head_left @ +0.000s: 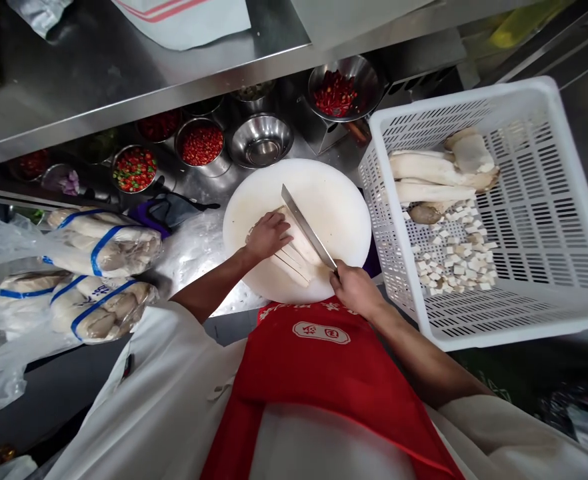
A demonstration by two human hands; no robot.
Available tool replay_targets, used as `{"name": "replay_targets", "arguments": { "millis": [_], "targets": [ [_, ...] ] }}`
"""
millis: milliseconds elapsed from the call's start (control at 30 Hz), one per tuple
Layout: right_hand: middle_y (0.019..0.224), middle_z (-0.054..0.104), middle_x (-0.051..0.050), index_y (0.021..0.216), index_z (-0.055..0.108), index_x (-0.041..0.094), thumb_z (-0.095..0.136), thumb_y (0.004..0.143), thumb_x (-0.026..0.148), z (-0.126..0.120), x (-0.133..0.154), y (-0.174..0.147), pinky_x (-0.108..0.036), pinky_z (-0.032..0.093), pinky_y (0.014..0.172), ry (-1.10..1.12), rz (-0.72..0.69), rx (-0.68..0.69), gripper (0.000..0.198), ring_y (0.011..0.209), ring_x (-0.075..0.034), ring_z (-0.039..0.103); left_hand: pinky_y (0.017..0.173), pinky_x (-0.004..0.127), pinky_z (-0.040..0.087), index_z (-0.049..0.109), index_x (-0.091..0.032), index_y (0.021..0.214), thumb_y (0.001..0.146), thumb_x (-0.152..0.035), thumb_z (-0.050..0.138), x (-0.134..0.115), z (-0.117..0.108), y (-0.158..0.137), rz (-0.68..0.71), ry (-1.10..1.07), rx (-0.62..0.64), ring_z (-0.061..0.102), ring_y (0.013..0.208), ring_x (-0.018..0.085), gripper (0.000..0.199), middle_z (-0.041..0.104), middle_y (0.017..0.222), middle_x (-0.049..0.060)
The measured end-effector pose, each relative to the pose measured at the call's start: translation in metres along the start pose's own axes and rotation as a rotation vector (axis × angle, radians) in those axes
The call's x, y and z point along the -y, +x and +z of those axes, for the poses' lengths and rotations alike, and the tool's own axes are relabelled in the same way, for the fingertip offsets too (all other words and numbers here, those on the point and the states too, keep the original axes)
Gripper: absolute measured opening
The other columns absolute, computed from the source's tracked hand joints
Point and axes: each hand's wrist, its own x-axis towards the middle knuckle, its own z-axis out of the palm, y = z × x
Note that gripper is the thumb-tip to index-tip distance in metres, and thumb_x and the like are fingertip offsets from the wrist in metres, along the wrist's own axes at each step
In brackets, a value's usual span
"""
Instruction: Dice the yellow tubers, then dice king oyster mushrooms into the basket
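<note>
A round white cutting board (341,190) lies on the steel counter in front of me. On it is a king oyster mushroom (294,261), pale and cut lengthwise into long slices. My left hand (268,236) presses down on the mushroom's far end, its fingers curled over the slices. In my right hand (357,288) is the handle of a kitchen knife (305,221), gripped in a closed fist. The blade points away from me and slants left, along the mushroom's right side. Whether its edge is in the flesh I cannot tell.
Right of the board, a white plastic basket (549,200) holds whole mushrooms (429,167) and diced mushroom (457,260). Bagged mushrooms (104,310) with blue bands lie left. Behind stand bowls of chopped chillies (201,145) and an empty metal bowl (261,141), beneath a steel shelf edge (174,93).
</note>
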Motion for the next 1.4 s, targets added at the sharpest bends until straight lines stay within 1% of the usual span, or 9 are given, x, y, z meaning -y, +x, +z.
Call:
{"name": "replay_targets", "arguments": {
  "millis": [100,267,433,600,767,933,1167,1300,1400],
  "targets": [
    [0.092,0.071,-0.011,0.113,0.056,0.015,0.037,0.098,0.026,-0.008,0.004,-0.008,-0.030,0.037,0.068,-0.012,-0.017,-0.007,0.026,0.087,-0.026,0.068,0.098,0.038,0.051,0.070,-0.020,0.102,0.086,-0.038,0.066,0.000,0.001,0.000,-0.001,-0.004,-0.015,0.053,0.117,0.027,0.024,0.063,0.120,0.009],
    [0.090,0.071,-0.013,0.104,0.056,0.015,0.039,0.098,0.026,-0.010,0.011,-0.011,-0.031,0.036,0.066,-0.039,-0.021,0.058,0.022,0.085,-0.027,0.068,0.097,0.037,0.052,0.071,-0.016,0.097,0.086,-0.037,0.067,-0.001,-0.002,0.003,-0.009,-0.029,-0.016,0.054,0.116,0.027,0.024,0.065,0.114,0.010],
    [0.085,0.070,-0.013,0.101,0.054,0.014,0.038,0.097,0.025,-0.013,0.016,0.001,-0.032,0.034,0.062,-0.031,-0.008,0.108,0.020,0.080,-0.028,0.069,0.097,0.037,0.052,0.071,-0.016,0.099,0.086,-0.036,0.067,-0.003,-0.004,0.004,-0.016,-0.054,-0.002,0.054,0.117,0.027,0.024,0.065,0.114,0.011],
    [0.091,0.070,-0.016,0.105,0.053,0.013,0.039,0.095,0.023,-0.021,0.023,0.019,-0.032,0.037,0.065,-0.045,0.000,0.128,0.020,0.086,-0.030,0.068,0.097,0.038,0.053,0.072,-0.017,0.098,0.085,-0.036,0.069,-0.003,-0.004,0.004,-0.030,-0.057,0.016,0.053,0.118,0.028,0.024,0.065,0.113,0.011],
    [0.088,0.070,-0.015,0.105,0.053,0.014,0.039,0.095,0.023,-0.009,0.023,0.017,-0.031,0.039,0.064,-0.036,-0.019,0.122,0.020,0.082,-0.029,0.069,0.095,0.038,0.055,0.072,-0.019,0.099,0.085,-0.038,0.068,-0.002,-0.001,0.002,-0.042,-0.057,0.013,0.054,0.116,0.027,0.024,0.065,0.113,0.010],
    [0.091,0.070,-0.016,0.109,0.052,0.012,0.038,0.095,0.021,0.013,0.019,0.011,-0.032,0.040,0.067,-0.056,0.005,0.043,0.022,0.086,-0.029,0.069,0.095,0.038,0.055,0.072,-0.020,0.100,0.086,-0.039,0.067,0.001,0.004,0.000,-0.023,-0.047,-0.005,0.055,0.117,0.026,0.024,0.065,0.113,0.009],
    [0.087,0.070,-0.015,0.108,0.054,0.013,0.038,0.095,0.024,0.022,0.006,-0.007,-0.031,0.037,0.061,0.025,0.010,0.047,0.024,0.081,-0.027,0.069,0.092,0.038,0.056,0.072,-0.023,0.100,0.086,-0.040,0.065,0.005,0.007,0.000,-0.021,-0.031,-0.025,0.056,0.116,0.026,0.023,0.065,0.116,0.007],
    [0.094,0.071,-0.016,0.114,0.056,0.013,0.039,0.094,0.023,0.026,0.009,-0.010,-0.031,0.039,0.065,0.059,-0.033,-0.037,0.028,0.082,-0.027,0.068,0.097,0.036,0.052,0.071,-0.020,0.102,0.089,-0.038,0.062,0.007,-0.001,-0.004,0.052,0.006,-0.001,0.057,0.113,0.024,0.024,0.065,0.118,0.007],
    [0.097,0.071,-0.013,0.121,0.056,0.014,0.039,0.095,0.025,0.028,0.006,-0.020,-0.030,0.041,0.070,0.168,-0.091,-0.173,0.032,0.086,-0.024,0.067,0.099,0.038,0.049,0.071,-0.019,0.094,0.092,-0.034,0.054,0.008,-0.014,0.003,0.132,0.088,0.064,0.061,0.106,0.022,0.023,0.067,0.110,0.009]
  ]
}}
